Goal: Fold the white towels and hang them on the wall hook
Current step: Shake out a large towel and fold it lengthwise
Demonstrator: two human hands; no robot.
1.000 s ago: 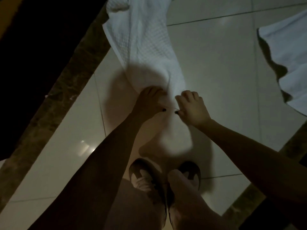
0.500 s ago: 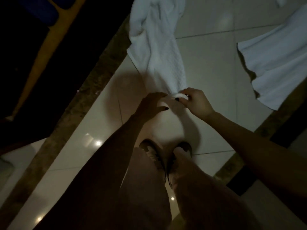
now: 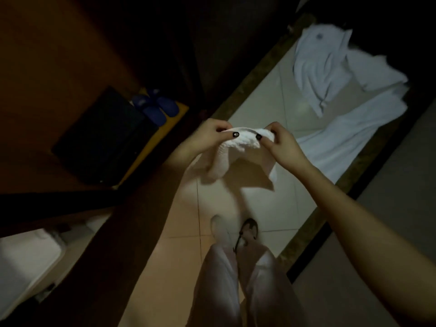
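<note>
White towel (image 3: pixel 245 147) pinched by left hand (image 3: pixel 207 135), right hand (image 3: pixel 280 140).

three white towels (image 3: pixel 243 147) (image 3: pixel 323 67) (image 3: pixel 349 142), two blue slippers (image 3: pixel 152 114) (image 3: pixel 168 106)

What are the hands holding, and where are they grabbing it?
Both hands grip one white towel along its bunched top edge: left hand at the left end, right hand at the right. The rest hangs below.
</note>
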